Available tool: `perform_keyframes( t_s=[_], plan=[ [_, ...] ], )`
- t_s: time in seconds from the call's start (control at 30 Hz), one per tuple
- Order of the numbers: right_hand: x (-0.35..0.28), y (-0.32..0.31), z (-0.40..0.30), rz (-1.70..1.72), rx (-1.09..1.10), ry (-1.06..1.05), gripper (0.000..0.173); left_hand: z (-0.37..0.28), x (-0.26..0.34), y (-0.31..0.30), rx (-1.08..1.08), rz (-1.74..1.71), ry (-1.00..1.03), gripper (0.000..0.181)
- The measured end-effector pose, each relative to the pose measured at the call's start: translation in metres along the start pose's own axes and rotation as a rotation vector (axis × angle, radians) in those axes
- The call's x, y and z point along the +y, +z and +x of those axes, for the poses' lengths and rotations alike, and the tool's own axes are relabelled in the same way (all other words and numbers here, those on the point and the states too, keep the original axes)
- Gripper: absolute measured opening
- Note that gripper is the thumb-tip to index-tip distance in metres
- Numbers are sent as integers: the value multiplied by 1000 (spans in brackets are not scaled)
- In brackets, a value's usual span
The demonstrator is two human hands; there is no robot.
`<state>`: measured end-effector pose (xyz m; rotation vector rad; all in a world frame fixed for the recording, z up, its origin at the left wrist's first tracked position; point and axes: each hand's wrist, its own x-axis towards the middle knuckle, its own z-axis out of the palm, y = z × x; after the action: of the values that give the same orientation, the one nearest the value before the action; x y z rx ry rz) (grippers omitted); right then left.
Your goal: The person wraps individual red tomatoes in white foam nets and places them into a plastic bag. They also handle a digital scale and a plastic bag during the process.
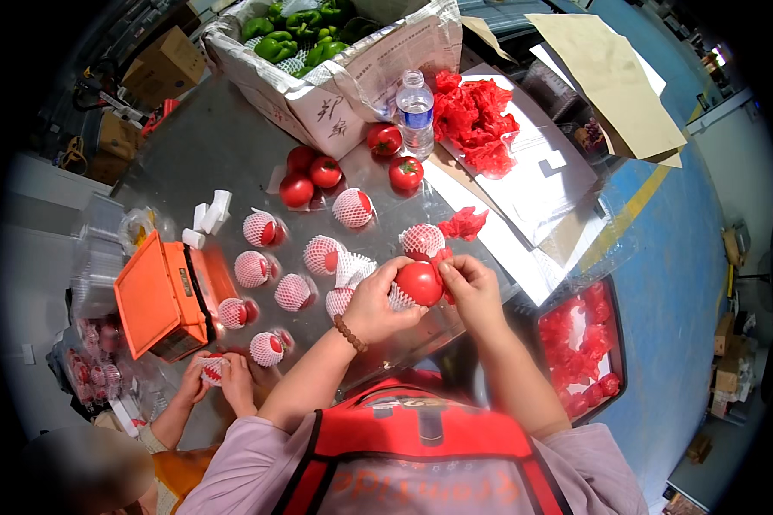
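Observation:
A tomato (419, 284), partly in white foam netting, rests in my left hand (375, 300), whose wrist wears a beaded bracelet. My right hand (471, 286) pinches a piece of red tissue paper (444, 257) against the tomato's right side. Just beyond my hands lie a netted tomato (422, 239) and a crumpled piece of red tissue (465, 224). Several tomatoes in foam nets (292, 291) stand on the metal table (187, 151) to the left, beside an empty-looking foam net (354, 269). Bare tomatoes (296, 189) are farther back.
A newspaper-lined box (309, 112) of green peppers, a plastic bottle (415, 112) and a red tissue pile (477, 122) stand at the back. An orange scale (154, 296) is left. A co-worker's hands (222, 380) hold a netted tomato. A tissue-filled crate (618, 341) stands lower right.

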<state>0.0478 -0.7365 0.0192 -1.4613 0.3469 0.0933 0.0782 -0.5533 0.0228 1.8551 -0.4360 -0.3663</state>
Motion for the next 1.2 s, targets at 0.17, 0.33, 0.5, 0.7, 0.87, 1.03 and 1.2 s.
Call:
perform_keyframes(
  t_s=[0.17, 0.33, 0.5, 0.7, 0.87, 1.03, 1.2],
  plan=[
    [-1, 11, -14, -64, 4, -138, 23, 1, 0, -1, 10, -31, -12, 60],
    [6, 14, -8, -98, 78, -191, 22, 2, 0, 1, 16, 9, 26, 60],
    [12, 2, 6, 34, 88, 51, 18, 2, -3, 4, 32, 5, 44, 60],
    [1, 11, -10, 377, 23, 1, 13, 4, 2, 0, 5, 17, 41, 64],
    [11, 11, -3, 46, 97, -183, 14, 4, 5, 2, 53, 185, 133, 64],
    [5, 1, 10, 190, 121, 40, 14, 1, 8, 9, 12, 41, 63, 61],
    [14, 2, -11, 132, -124, -247, 10, -2, -8, 15, -33, -335, -162, 56]
  ],
)
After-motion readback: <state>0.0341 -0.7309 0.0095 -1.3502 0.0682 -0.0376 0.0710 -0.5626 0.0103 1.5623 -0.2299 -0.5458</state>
